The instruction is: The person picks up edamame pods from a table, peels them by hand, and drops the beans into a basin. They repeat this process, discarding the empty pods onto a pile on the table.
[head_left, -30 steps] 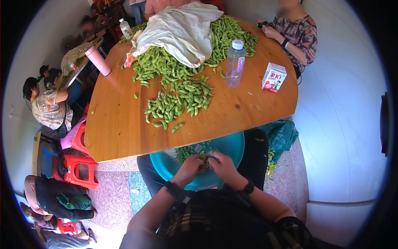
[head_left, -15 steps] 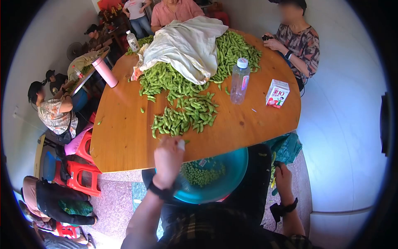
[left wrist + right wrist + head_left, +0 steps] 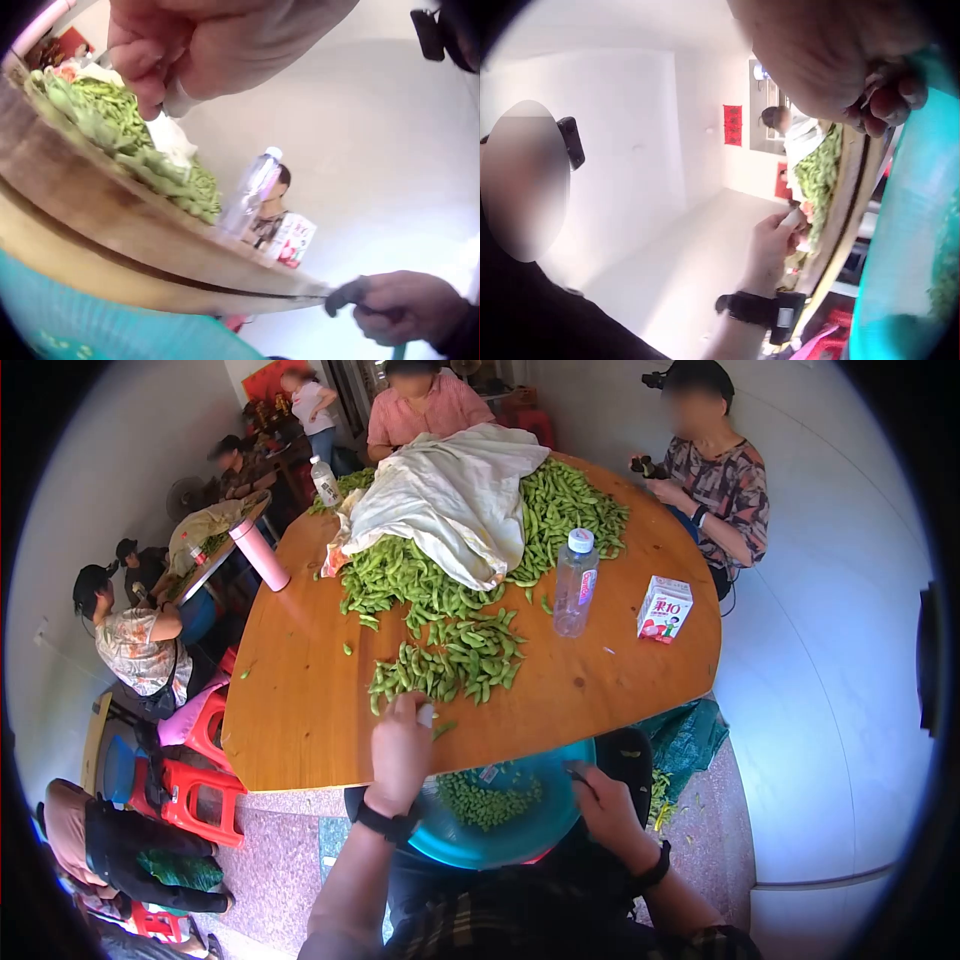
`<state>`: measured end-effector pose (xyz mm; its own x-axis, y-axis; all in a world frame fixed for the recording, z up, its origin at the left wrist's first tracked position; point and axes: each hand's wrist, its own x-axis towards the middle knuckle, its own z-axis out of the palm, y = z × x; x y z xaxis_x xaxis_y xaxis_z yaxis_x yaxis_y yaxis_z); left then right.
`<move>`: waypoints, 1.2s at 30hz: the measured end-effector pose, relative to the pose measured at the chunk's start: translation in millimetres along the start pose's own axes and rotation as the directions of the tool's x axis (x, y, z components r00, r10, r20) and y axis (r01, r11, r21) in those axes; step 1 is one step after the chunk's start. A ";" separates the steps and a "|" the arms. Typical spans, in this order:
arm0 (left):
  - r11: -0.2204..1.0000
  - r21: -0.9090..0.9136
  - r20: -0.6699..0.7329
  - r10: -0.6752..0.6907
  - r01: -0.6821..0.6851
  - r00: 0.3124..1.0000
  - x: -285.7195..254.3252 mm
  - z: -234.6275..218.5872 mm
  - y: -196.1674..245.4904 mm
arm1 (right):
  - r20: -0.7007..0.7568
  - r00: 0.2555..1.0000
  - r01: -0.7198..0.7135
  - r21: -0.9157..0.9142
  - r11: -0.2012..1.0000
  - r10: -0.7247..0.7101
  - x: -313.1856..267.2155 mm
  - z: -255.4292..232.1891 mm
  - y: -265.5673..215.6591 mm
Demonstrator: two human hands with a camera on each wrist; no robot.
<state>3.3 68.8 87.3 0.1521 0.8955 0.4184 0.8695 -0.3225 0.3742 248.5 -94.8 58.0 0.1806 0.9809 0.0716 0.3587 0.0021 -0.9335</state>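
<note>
My left hand (image 3: 400,750) reaches over the near table edge, its fingers bent down beside the front of a heap of green bean pods (image 3: 465,645). A white cover (image 3: 426,715) sits on its thumb, and a loose pod (image 3: 444,730) lies close by; I cannot tell whether the fingertips pinch a pod. Over the right side of a teal basin (image 3: 562,785) hangs my right hand (image 3: 612,810), with a dark cover (image 3: 349,294) on one digit and the other fingers loosely curled. Nothing shows in it. Shelled green beans (image 3: 490,802) lie in the basin, on my lap.
On the wooden table (image 3: 300,700) stand a clear bottle (image 3: 573,595), a juice carton (image 3: 664,610) and a pink flask (image 3: 260,557). A pale cloth (image 3: 450,500) covers part of the heap. Beside my right leg are a green bag (image 3: 690,745) and scraps. Other people sit around.
Both hands were together over the basin a second ago. The left went up to the pods; the right swung out beside my right leg, then back over the basin's edge.
</note>
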 end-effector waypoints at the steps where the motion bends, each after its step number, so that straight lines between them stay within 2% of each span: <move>1: 0.966 -0.258 0.023 -0.012 0.018 1.000 -9.8 0.6 6.4 | 0.003 1.000 -0.005 0.000 1.000 0.005 7.5 5.4 -10.0; 2: 0.866 -0.499 0.053 -0.017 0.041 0.998 -19.9 0.2 13.5 | 0.069 0.997 0.022 0.062 0.998 -0.026 14.7 10.5 -20.6; 3: 0.743 -0.645 0.231 -0.034 0.179 0.972 -30.9 -3.9 20.7 | 0.132 0.990 0.040 0.128 0.991 -0.057 18.9 15.2 -29.4; 4: 0.742 -0.643 0.242 -0.034 0.186 0.970 -40.6 -7.5 30.1 | 0.132 0.990 0.029 0.128 0.991 -0.046 22.5 18.8 -37.1; 5: 0.543 -0.750 0.410 -0.065 0.377 0.910 -49.2 -10.8 39.8 | 0.213 0.977 -0.088 0.253 0.963 0.034 26.0 22.0 -44.2; 6: 0.308 -0.774 0.568 -0.049 0.554 0.821 -57.0 -11.5 44.9 | 0.299 0.949 -0.210 0.365 0.907 0.100 28.1 24.9 -49.3; 7: 0.277 -0.775 0.592 0.002 0.568 0.806 -62.7 -7.6 44.1 | 0.318 0.946 -0.197 0.403 0.894 0.065 29.4 26.9 -52.3; 8: 0.278 -0.771 0.598 0.007 0.573 0.802 -67.6 -4.6 44.0 | 0.313 0.947 -0.201 0.404 0.892 0.071 29.6 28.0 -54.9; 13: 0.278 -0.828 0.502 -0.019 0.487 0.865 -85.9 3.8 50.5 | 0.411 0.906 -0.279 0.401 0.873 0.101 23.2 29.4 -50.4; 17: 0.303 -0.841 0.467 -0.010 0.448 0.884 -94.8 10.8 54.0 | 0.399 0.911 -0.281 0.405 0.870 0.108 17.1 29.9 -43.9; 19: 0.457 -0.841 0.337 0.020 0.291 0.941 -98.6 13.4 53.7 | 0.392 0.912 -0.283 0.396 0.874 0.118 15.0 30.6 -41.7; 20: 0.456 -0.841 0.338 0.021 0.292 0.941 -101.0 16.7 52.7 | 0.392 0.912 -0.284 0.396 0.873 0.119 13.3 31.4 -41.1; 22: 0.551 -0.817 0.229 0.040 0.169 0.973 -103.4 23.8 51.6 | 0.369 0.918 -0.298 0.394 0.869 0.148 10.8 33.2 -40.4; 26: 0.600 -0.789 0.184 0.025 0.132 0.983 -103.2 25.0 51.5 | 0.403 0.900 -0.338 0.398 0.853 0.168 8.0 33.4 -40.6; 29: 0.578 -0.800 0.203 0.010 0.160 0.979 -104.0 26.2 51.2 | 0.387 0.899 -0.369 0.413 0.833 0.206 5.9 38.6 -35.7; 31: 0.500 -0.818 0.313 -0.028 0.284 0.949 -106.1 26.0 50.6 | 0.378 0.898 -0.401 0.486 0.776 0.227 4.1 43.4 -31.8; 32: 0.503 -0.818 0.303 -0.039 0.280 0.952 -107.5 26.2 50.5 | 0.388 0.896 -0.398 0.483 0.780 0.217 2.4 45.9 -31.7; 34: 0.250 -0.825 0.509 -0.061 0.507 0.858 -108.4 25.9 48.5 | 0.323 0.916 -0.379 0.504 0.776 0.238 1.1 50.9 -31.7; 35: 0.188 -0.815 0.555 -0.024 0.549 0.832 -107.7 23.8 45.4 | 0.338 0.914 -0.377 0.501 0.779 0.225 1.5 51.6 -29.8; 36: 0.189 -0.818 0.546 -0.039 0.543 0.837 -107.2 22.2 41.8 | 0.370 0.895 -0.424 0.530 0.735 0.250 1.2 50.8 -26.4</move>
<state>33.8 -33.8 39.8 0.3503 0.9293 -0.1167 -0.1373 0.1742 0.9751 192.7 -83.8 64.9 -0.0872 0.9501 -0.2995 -0.2982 -0.3118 -0.9022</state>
